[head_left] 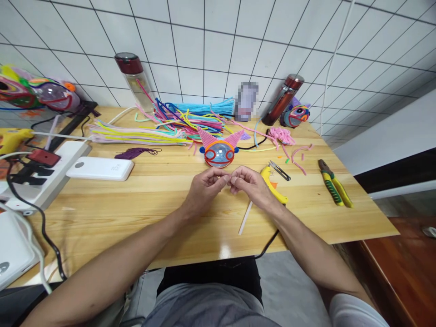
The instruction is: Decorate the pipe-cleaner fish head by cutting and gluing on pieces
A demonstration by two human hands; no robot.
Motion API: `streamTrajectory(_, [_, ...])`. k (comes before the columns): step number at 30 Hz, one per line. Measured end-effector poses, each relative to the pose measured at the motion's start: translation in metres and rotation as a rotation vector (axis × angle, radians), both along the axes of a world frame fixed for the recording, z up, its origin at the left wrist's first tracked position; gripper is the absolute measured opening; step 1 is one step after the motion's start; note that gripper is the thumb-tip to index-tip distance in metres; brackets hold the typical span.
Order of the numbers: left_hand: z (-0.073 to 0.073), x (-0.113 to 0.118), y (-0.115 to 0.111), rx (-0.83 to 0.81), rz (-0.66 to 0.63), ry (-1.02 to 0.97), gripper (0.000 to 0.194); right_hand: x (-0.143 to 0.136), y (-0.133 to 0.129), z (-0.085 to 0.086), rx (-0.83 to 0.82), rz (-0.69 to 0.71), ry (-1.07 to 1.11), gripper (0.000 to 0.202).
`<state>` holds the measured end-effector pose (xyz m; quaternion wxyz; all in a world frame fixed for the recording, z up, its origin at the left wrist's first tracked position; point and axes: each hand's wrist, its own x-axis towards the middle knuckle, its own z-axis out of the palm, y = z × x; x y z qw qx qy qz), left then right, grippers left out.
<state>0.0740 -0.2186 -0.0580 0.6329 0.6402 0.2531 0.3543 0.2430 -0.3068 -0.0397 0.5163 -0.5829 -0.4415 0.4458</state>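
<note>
Left hand [206, 188] and right hand [251, 184] together above the surface [112, 206], fingers curled, thumbs and index fingers pinched; can't tell if anything's between them. Forearms [143, 247] angle inward over the near edge. Pink-eared figure [220, 155] just beyond the hands, toward the far edge. Yellow glue gun [279, 195] beside right wrist.

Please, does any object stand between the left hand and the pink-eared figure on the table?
Nothing visible stands between the left hand and the pink-eared figure just beyond it. The yellow tool lies to the right, beside the right hand.
</note>
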Motion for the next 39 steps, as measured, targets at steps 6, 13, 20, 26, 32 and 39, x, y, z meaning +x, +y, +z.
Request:
streamTrajectory(6, [-0.002,0.0,0.003,-0.077,0.007,-0.027,0.034,0.001,0.002,0.002,-0.061,0.067,0.182,0.045])
streamTrajectory(13, [0.001,-0.001,0.005,-0.14,-0.081,-0.024,0.039,0.002,0.002,0.005,-0.1,0.106,0.303,0.043])
streamTrajectory(20, [0.004,-0.001,0.007,-0.101,-0.12,-0.033,0.037,0.001,0.002,0.007,-0.13,0.098,0.288,0.034])
streamTrajectory(26, [0.0,0.0,0.007,-0.104,-0.113,-0.034,0.036,0.004,0.003,0.003,-0.117,0.08,0.261,0.029])
streamTrajectory(32, [0.001,0.001,0.007,-0.127,-0.108,-0.03,0.035,0.004,0.002,0.005,-0.13,0.081,0.234,0.029])
streamTrajectory(39, [0.005,0.001,0.007,-0.211,-0.022,-0.021,0.034,0.002,0.0,0.01,-0.042,-0.033,0.097,0.033])
